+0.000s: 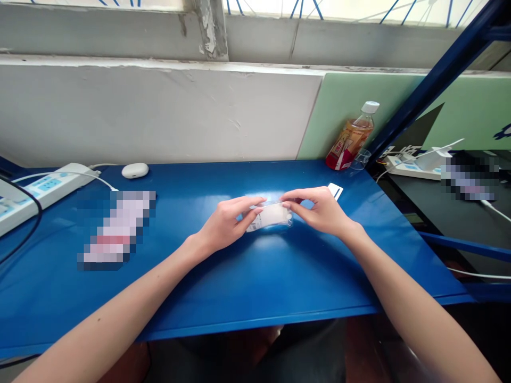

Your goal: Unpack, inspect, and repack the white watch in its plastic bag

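Observation:
Between my two hands is a small clear plastic packet (272,215) with something white inside and printing near its left end. My left hand (233,221) pinches its upper left edge between thumb and fingers. At the upper right edge, the thumb and forefinger of my right hand (317,209) are closed on the plastic. The packet is held just over the blue tabletop (279,282), and I cannot tell whether it touches it. Partly behind my right hand lies a white card-like piece (336,191) with a dark stripe; its lower part is hidden.
A bottle of reddish drink (352,137) leans at the back right beside a small clear object (360,158). To the left are a blurred-out phone (120,229) on a white cable, a white earbud case (135,170) and a power strip (51,183). A blue frame bar (435,80) slants at the right.

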A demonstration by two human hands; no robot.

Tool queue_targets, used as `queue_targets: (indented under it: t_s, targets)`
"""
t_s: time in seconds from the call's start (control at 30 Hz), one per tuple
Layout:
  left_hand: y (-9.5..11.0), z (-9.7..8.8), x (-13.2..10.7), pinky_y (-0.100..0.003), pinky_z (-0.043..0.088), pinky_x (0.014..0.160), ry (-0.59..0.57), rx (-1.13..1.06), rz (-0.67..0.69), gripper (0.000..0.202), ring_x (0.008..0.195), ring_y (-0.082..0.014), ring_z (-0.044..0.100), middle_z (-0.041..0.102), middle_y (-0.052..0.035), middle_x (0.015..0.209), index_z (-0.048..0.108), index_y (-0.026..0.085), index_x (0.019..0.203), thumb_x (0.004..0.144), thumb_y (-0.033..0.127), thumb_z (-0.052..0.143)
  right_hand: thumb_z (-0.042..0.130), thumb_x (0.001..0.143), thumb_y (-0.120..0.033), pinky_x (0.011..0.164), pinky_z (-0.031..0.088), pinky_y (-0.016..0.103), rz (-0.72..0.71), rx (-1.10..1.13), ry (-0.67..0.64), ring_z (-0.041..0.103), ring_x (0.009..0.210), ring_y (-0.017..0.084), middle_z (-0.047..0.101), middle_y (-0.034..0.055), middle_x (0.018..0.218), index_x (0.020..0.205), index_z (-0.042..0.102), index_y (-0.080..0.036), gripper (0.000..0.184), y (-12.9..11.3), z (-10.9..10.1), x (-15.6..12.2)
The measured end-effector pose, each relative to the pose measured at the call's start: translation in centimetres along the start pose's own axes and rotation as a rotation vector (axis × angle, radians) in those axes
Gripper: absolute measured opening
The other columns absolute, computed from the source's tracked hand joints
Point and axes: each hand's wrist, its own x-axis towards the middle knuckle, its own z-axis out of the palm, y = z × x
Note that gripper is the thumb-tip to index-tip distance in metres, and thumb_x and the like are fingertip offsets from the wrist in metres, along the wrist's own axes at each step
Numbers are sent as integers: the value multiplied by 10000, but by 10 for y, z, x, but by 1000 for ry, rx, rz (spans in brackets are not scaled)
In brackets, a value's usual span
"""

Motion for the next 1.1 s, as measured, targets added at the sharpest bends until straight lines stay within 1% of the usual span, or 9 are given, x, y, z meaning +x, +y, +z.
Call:
queue_targets:
  t_s: [0.1, 0.2, 0.3, 0.4, 0.5, 0.6, 0.73, 0.93, 1.1]
  targets:
    - [-4, 0, 0, -311, 559, 891, -43, 33, 5, 298, 1023, -196, 708, 717, -91, 1200, 636, 175, 1251, 1014, 307, 514, 625, 911, -287, 675, 533, 294, 104, 43, -37, 671, 712, 174, 776, 40, 858, 909, 747, -182, 161, 5, 4, 2]
    - [-7, -2, 0, -407, 500, 1024, -182, 125, -24, 473, 1242, -267, 595, 604, -143, 1371, 535, 164, 1386, 974, 393, 578, 612, 917, -281, 674, 521, 296, 162, -15, -49, 664, 718, 176, 766, 43, 844, 896, 734, -177, 162, 12, 8, 3]
    - [-11, -4, -2, -472, 434, 1092, -344, 203, -45, 673, 1345, -324, 494, 511, -180, 1467, 455, 144, 1463, 922, 506, 630, 599, 930, -269, 719, 519, 335, 147, -167, -87, 666, 787, 208, 758, 57, 881, 925, 730, -179, 160, 20, 10, 3]
    - [-14, -4, -4, -477, 365, 1147, -436, 225, -50, 699, 1409, -327, 420, 483, -173, 1501, 432, 135, 1487, 948, 560, 567, 585, 949, -290, 838, 521, 408, 72, -325, -123, 654, 948, 267, 738, 99, 998, 974, 734, -179, 188, 25, 9, 1]
    - [-16, -3, -4, -478, 313, 1178, -484, 234, -65, 708, 1462, -326, 338, 448, -151, 1537, 411, 143, 1508, 972, 597, 496, 563, 968, -331, 966, 503, 446, -36, -350, -146, 616, 1115, 291, 691, 142, 1178, 1111, 713, -167, 265, 25, 5, 0]
    - [-16, -3, -3, -496, 283, 1187, -522, 256, -96, 721, 1486, -345, 279, 404, -142, 1568, 398, 159, 1523, 979, 630, 444, 662, 899, -444, 1056, 467, 469, -117, -301, -244, 545, 1263, 316, 637, 164, 1319, 1254, 655, -143, 466, 19, 1, 0]
    - [-17, -3, -2, -538, 206, 1201, -555, 284, -131, 740, 1507, -353, 222, 329, -141, 1607, 382, 198, 1536, 974, 680, 384, 781, 763, -538, 1107, 425, 518, -94, -292, -335, 451, 1378, 363, 608, 178, 1379, 1308, 625, -131, 698, 16, 2, -1]
    - [-22, -10, -1, -526, 110, 1225, -601, 253, -146, 907, 1521, -305, 205, 300, -127, 1619, 302, 190, 1564, 889, 779, 440, 832, 702, -525, 1120, 412, 520, -63, -274, -363, 461, 1374, 371, 661, 174, 1264, 1195, 660, -129, 656, 18, 4, 0]
    - [-24, -20, 3, -460, 136, 1234, -614, 250, -154, 980, 1507, -301, 253, 327, -130, 1608, 369, 163, 1533, 813, 807, 531, 823, 699, -547, 1104, 426, 519, -21, -265, -375, 441, 1383, 383, 663, 163, 1211, 1144, 646, -151, 622, 15, -1, -1]
